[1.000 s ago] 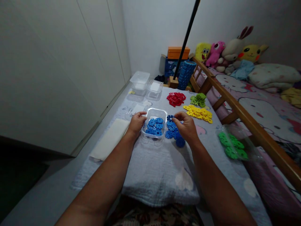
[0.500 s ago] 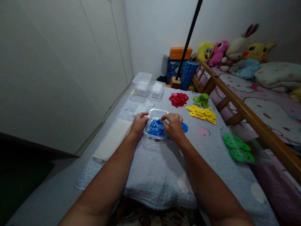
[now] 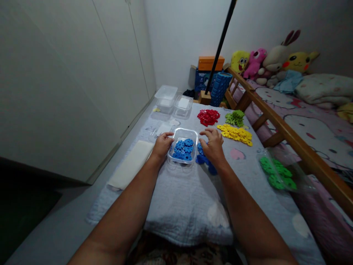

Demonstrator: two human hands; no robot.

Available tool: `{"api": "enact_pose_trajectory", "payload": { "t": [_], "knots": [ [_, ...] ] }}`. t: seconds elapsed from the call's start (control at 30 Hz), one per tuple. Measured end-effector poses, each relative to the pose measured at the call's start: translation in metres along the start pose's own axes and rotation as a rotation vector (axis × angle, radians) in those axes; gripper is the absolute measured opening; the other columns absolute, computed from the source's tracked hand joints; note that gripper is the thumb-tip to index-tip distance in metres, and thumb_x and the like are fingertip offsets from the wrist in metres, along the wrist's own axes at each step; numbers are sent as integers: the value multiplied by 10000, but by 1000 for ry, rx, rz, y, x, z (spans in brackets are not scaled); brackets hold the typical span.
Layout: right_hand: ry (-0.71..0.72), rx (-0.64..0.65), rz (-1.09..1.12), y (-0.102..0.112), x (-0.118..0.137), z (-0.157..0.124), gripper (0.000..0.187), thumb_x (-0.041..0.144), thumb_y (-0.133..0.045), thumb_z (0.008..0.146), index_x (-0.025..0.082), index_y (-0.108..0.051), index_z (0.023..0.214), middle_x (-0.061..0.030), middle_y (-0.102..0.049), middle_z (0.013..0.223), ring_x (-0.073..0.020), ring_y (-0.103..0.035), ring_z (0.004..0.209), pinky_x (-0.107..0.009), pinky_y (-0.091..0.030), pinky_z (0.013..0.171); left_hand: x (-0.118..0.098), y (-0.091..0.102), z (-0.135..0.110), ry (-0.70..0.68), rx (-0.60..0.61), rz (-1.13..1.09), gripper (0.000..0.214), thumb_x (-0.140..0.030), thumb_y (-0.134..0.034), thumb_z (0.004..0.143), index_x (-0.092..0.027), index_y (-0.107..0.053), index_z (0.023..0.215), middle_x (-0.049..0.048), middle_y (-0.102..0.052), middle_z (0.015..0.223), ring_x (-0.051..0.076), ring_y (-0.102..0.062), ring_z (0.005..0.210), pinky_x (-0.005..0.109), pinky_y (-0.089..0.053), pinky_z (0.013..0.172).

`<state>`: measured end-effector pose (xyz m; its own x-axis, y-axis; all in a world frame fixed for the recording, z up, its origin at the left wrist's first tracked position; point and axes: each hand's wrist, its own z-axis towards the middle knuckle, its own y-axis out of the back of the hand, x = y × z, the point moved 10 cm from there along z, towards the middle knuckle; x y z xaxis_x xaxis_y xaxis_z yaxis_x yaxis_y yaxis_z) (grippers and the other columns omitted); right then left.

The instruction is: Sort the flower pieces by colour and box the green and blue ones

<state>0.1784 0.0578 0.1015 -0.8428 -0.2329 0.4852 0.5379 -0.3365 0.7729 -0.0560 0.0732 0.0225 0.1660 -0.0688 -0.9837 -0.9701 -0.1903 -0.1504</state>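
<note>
A clear plastic box (image 3: 182,131) stands in front of me with several blue snowflake-shaped plastic pieces (image 3: 183,148) lying inside. My left hand (image 3: 163,144) grips the box at its left side, thumb and fingers at the rim. To the right of the box, my right hand (image 3: 213,143) is above more loose blue pieces (image 3: 202,159), its thumb and fingers apart and nothing visible between them. The hand partly covers this loose pile.
Beyond lie red pieces (image 3: 209,117), light green pieces (image 3: 234,118) and yellow pieces (image 3: 235,134). Green pieces (image 3: 277,172) sit in a clear bag near the wooden bed rail (image 3: 289,127). Clear containers (image 3: 166,96) stand at the back left; a folded cloth (image 3: 131,163) lies left.
My right hand has moved right, from over the box to over the loose blue pieces, and its fingers have spread. My left hand stays at the box.
</note>
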Motion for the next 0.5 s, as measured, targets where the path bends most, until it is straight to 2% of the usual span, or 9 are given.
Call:
{"api": "enact_pose_trajectory", "payload": {
  "t": [0.1,0.2,0.33,0.5],
  "knots": [
    [-46,15,-119,14,-24,-2,276,273,-624,920,230,-748,1162,-134,-613,1352,-348,-507,1267,-508,-397,1074,0,0,0,-4,2,13,407,-279,-690,586,-152,-669,972,-92,-471,546,88,-359,475,238,-241,484],
    [-104,68,-263,19,-47,-12,338,336,-622,950,203,-722,1245,-151,-602,1387,-360,-506,1270,-495,-413,1046,1,0,1,-4,-1,33,399,-284,-680,584,-156,-670,962,-90,-474,551,88,-360,479,239,-246,488],
    [-160,180,-416,11,-68,-31,448,436,-600,986,172,-666,1341,-181,-591,1425,-377,-516,1258,-484,-427,998,2,1,2,-6,-7,30,417,-290,-675,577,-156,-667,972,-91,-475,546,90,-358,480,241,-252,490],
    [-187,335,-482,-5,-79,-42,389,467,-583,1006,195,-702,1256,-167,-651,1314,-346,-570,1185,-435,-425,951,2,1,2,-6,1,31,422,-293,-677,578,-150,-669,975,-96,-465,531,90,-350,477,242,-250,488]
  ]
}}
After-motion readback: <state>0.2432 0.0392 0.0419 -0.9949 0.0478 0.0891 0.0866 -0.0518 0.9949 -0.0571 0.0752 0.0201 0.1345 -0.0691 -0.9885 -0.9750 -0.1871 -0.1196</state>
